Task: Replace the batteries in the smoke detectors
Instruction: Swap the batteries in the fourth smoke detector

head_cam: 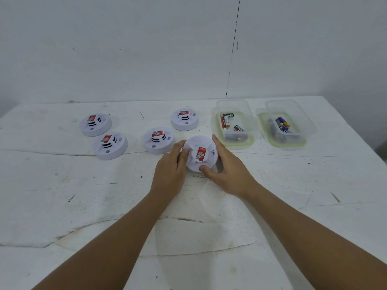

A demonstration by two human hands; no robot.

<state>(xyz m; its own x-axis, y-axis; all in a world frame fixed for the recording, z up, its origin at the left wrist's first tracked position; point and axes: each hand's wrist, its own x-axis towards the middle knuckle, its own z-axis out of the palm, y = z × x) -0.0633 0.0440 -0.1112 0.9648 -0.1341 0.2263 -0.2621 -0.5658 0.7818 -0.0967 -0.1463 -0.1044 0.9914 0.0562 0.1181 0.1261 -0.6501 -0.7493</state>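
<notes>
- Held smoke detector (200,154): I see it on the white table (62,185), just left of and nearer me than the near-left corner of the left clear tub (234,122); round, face up, so no long axis; its red label slants away toward the upper right.
- Left hand (171,170): I see its fingers curled against the detector's left rim, thumb on top.
- Right hand (227,170): fingers wrap the right rim, thumb presses the near edge; both hands grip it.
- Four other detectors: one (184,119) just left of the tub, one (158,140) left and nearer, two (110,145) (95,124) well left.
- Batteries (227,120) lie inside the tub; right tub (284,124) beside it holds more.
</notes>
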